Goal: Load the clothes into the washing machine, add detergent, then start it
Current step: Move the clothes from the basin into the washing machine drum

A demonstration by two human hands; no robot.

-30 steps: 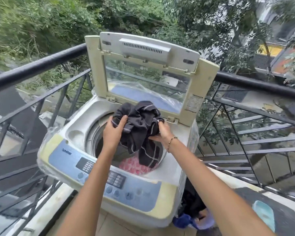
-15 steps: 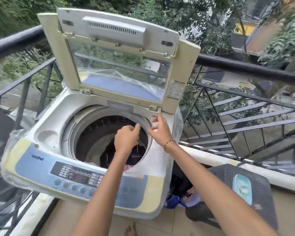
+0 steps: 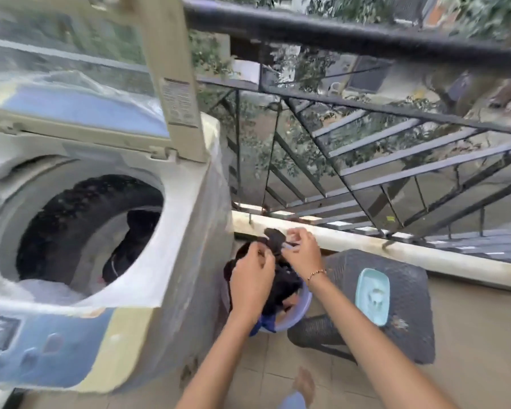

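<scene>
Both hands, the left hand [image 3: 252,278] and right hand [image 3: 301,251], are now moved from the drum down to the lilac plastic basin [image 3: 303,305], fingers pinched on limp dark clothes [image 3: 281,286], so loading is judged unfinished, while beyond, dark cloth is seen inside the open washing machine [image 3: 186,261].

My basket [image 3: 303,302] sits wedged low between the washing machine [image 3: 186,261] wall on my left and the dark stool [image 3: 396,305] on my right, the railing [image 3: 366,160] close behind. The way up stays free; the drum opening [image 3: 80,231] gapes wide under the raised lid [image 3: 171,78].
</scene>
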